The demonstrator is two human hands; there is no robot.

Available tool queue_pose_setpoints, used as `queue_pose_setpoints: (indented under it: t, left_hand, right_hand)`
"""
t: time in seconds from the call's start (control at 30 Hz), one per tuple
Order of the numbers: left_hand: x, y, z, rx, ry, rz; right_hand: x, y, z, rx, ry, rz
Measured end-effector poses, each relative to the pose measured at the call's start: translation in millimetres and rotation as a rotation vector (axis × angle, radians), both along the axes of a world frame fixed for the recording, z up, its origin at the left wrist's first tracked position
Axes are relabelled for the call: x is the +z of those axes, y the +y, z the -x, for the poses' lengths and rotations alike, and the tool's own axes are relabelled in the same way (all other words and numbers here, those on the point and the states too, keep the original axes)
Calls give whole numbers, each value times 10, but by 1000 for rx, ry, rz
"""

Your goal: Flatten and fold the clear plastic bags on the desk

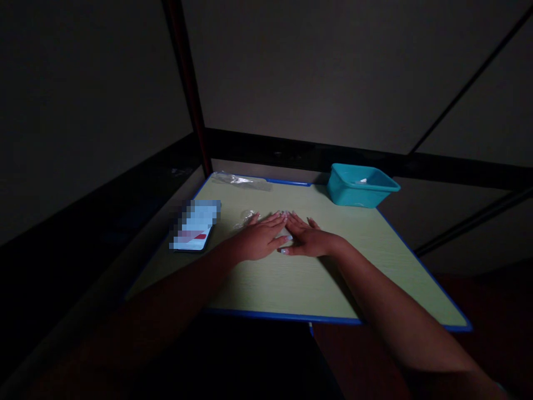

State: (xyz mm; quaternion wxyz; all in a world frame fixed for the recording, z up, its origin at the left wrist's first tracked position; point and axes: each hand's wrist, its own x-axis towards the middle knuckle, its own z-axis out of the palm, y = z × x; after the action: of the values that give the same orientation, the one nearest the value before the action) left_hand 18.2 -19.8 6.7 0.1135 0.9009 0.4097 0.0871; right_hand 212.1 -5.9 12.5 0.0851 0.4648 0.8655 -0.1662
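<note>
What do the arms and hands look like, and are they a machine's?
No, a person's: left hand and right hand, both without gloves. The thumbnails look pale and shiny. No watch or bracelet shows on the bare forearms; a teal sliver by the right arm may be a sleeve.

The pale yellow-green rectangular tabletop [291, 286] looks smooth and matt, faintly wood-grained, with a smooth blue plastic-looking edge [287, 317]. The turquoise rectangular basket [361, 194] looks like smooth plastic; 1 long, clear, crumpled wrapper [241, 181] looks glossy and plastic.
</note>
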Motion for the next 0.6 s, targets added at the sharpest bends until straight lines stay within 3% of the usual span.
queue_pose_setpoints:
  t: [0.2,0.43,0.6]
  left_hand:
    - [-123,80,7,29,37,-109]
    - [-185,174,-47,46,-21,-160]
    - [-224,210,-30,31,-5,-148]
  right_hand:
    - [199,82,-234,-193,-83,-86]
    - [285,211,-346,-367,-113,-299]
    - [270,232,-322,-361,-117,-208]
